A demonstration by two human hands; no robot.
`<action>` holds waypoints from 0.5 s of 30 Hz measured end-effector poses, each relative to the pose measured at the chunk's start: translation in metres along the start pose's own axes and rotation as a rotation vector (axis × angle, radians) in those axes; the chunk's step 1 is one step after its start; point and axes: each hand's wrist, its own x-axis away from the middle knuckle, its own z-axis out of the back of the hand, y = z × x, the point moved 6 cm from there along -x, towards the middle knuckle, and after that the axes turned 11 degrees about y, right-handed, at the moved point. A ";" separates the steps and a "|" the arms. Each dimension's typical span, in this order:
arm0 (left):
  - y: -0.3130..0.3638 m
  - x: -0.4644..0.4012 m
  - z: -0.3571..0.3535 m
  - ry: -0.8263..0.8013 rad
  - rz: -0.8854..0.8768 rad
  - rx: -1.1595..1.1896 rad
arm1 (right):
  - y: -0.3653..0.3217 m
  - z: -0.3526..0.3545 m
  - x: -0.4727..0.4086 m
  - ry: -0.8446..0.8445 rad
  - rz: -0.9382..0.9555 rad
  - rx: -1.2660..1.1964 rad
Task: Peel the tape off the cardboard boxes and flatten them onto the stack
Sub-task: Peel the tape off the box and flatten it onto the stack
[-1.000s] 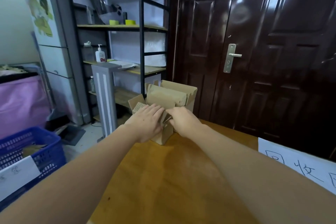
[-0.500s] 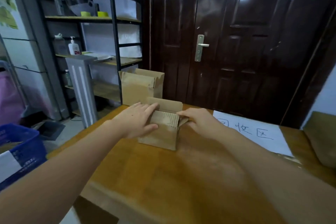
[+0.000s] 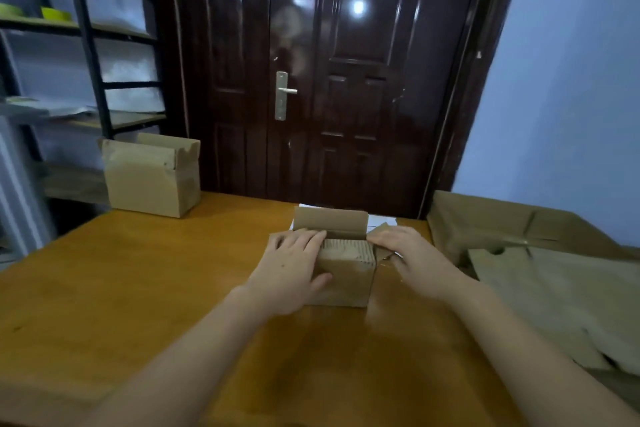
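Observation:
A small brown cardboard box [image 3: 346, 282] stands on the wooden table [image 3: 138, 288], its far flap upright. My left hand [image 3: 294, 267] grips its left side, fingers over the top and thumb on the front face. On the right, my right hand [image 3: 412, 256] presses down on the side flap. A second, larger open box [image 3: 152, 180] stands at the table's far left corner. Flattened cardboard sheets [image 3: 554, 295] lie stacked at the right edge of the table.
A white paper sheet [image 3: 381, 220] lies just behind the small box. A dark wooden door [image 3: 329, 80] stands beyond the table. A metal shelf rack [image 3: 86, 62] with small items is at the left. A blue wall is at the right.
Both hands have slid the small box rightward across the table, away from the larger box. My view has swung right, bringing the flattened stack into sight.

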 end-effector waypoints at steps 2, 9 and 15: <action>0.011 -0.006 -0.001 -0.011 -0.004 0.035 | 0.013 0.005 0.008 -0.021 -0.049 0.064; 0.013 -0.029 0.018 -0.030 0.006 0.194 | 0.000 0.031 -0.006 0.017 -0.099 0.018; -0.002 -0.049 0.025 -0.072 0.091 0.381 | -0.022 0.017 -0.025 -0.022 -0.105 0.007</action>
